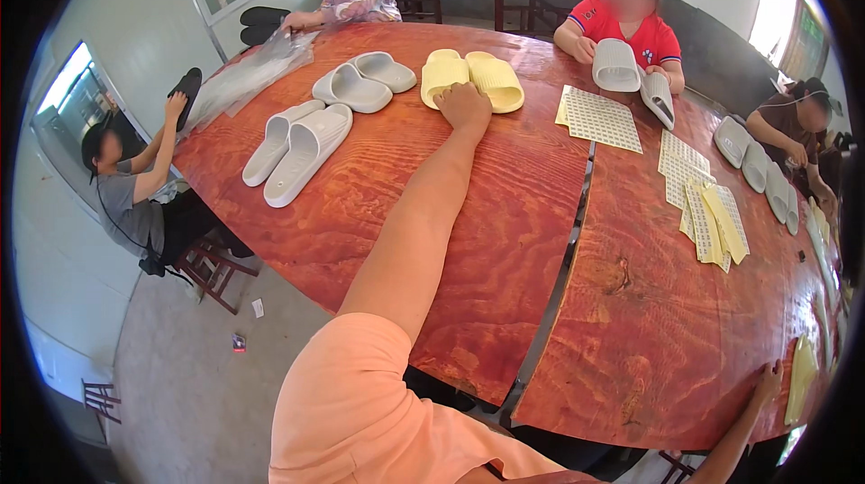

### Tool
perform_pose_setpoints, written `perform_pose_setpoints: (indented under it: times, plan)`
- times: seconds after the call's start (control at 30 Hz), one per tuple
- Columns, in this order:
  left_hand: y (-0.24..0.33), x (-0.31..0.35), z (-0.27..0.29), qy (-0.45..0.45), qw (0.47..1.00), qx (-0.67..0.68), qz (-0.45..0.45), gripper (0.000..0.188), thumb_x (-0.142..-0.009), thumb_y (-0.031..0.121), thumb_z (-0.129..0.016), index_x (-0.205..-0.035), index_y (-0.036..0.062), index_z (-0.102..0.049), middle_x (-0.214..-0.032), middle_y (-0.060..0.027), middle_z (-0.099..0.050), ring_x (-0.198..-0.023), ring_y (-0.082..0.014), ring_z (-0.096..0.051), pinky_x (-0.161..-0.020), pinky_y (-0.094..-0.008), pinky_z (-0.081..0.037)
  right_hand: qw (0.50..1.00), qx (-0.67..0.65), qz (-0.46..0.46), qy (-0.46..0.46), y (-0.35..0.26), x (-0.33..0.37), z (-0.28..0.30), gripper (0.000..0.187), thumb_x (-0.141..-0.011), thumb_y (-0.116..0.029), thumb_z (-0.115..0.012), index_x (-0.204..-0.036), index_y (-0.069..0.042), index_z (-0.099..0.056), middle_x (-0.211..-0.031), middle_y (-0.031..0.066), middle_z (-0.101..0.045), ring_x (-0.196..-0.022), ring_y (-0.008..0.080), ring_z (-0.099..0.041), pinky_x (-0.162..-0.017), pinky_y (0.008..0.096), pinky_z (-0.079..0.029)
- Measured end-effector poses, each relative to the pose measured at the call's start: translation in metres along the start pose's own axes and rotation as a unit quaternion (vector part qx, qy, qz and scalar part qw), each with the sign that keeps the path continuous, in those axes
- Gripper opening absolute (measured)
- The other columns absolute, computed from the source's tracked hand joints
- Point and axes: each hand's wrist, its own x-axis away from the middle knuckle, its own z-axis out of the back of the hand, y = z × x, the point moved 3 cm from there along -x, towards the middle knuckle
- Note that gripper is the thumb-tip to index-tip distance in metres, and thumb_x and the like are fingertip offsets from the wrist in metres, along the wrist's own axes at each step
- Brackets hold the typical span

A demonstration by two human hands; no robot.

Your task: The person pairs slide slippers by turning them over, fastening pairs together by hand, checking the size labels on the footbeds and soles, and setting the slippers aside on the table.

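A pair of yellow slippers [497,86] lies side by side on the far middle of the red-brown wooden table [505,268]. My left arm reaches out to them, and my left hand [465,108] is closed with its fingers curled at the open edge of the left slipper. Its fingertips are partly hidden by the hand itself. My right hand [769,382] rests at the near right edge of the table, fingers stretched along the top with nothing seen in them. Beside it lies a pale yellow sheet [801,379].
Light grey slippers [311,143] and another grey pair [359,87] stand left of the yellow ones. Sticker sheets [602,118] lie to the right, near a gap between tabletops [560,281]. Several co-workers sit around; one in red [638,26] holds white slippers [616,66].
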Motion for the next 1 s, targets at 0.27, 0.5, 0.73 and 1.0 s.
perform_pose_setpoints:
  times: [0.27, 0.5, 0.73, 1.0]
  plan:
    - [-0.013, 0.016, 0.023, 0.074, 0.988, 0.132, -0.008, 0.020, -0.081, 0.019, -0.062, -0.094, 0.0112, -0.076, -0.095, -0.0106, -0.072, -0.095, -0.0271, -0.065, -0.093, -0.0431, -0.037, 0.999, 0.021, 0.023, 0.005, -0.014, 0.009, 0.014, 0.051, -0.090, -0.037, -0.056, -0.133, -0.010, -0.058, -0.133, 0.0107, -0.060, -0.115, 0.0307, -0.061, -0.099, 0.0396, -0.045]
    - [-0.032, 0.052, 0.077, 0.158, 0.952, 0.240, -0.103, 0.018, -0.080, 0.015, -0.064, -0.093, 0.0080, -0.074, -0.090, -0.0105, -0.068, -0.093, -0.0285, -0.061, -0.092, -0.0427, -0.037, 0.997, 0.047, 0.043, 0.043, -0.053, 0.016, 0.003, 0.052, -0.091, -0.035, -0.056, -0.137, -0.013, -0.055, -0.137, 0.0106, -0.058, -0.117, 0.0333, -0.059, -0.100, 0.0416, -0.044]
    - [-0.002, 0.138, 0.159, 0.091, 0.862, 0.289, -0.407, 0.020, -0.081, 0.007, -0.064, -0.101, 0.0070, -0.067, -0.095, -0.0098, -0.061, -0.097, -0.0289, -0.056, -0.103, -0.0480, -0.033, 0.934, 0.019, 0.325, 0.146, -0.182, 0.087, 0.039, 0.055, -0.087, -0.027, -0.066, -0.136, -0.005, -0.052, -0.135, 0.0178, -0.057, -0.122, 0.0345, -0.054, -0.105, 0.0432, -0.041]
    - [0.052, 0.225, 0.202, -0.034, 0.748, 0.393, -0.533, 0.019, -0.079, 0.006, -0.066, -0.097, 0.0089, -0.068, -0.093, -0.0067, -0.061, -0.094, -0.0261, -0.058, -0.104, -0.0479, -0.035, 0.845, -0.295, 0.427, 0.134, -0.411, 0.214, 0.165, 0.057, -0.079, -0.012, -0.073, -0.132, -0.003, -0.054, -0.135, 0.0163, -0.054, -0.126, 0.0334, -0.049, -0.107, 0.0415, -0.038]
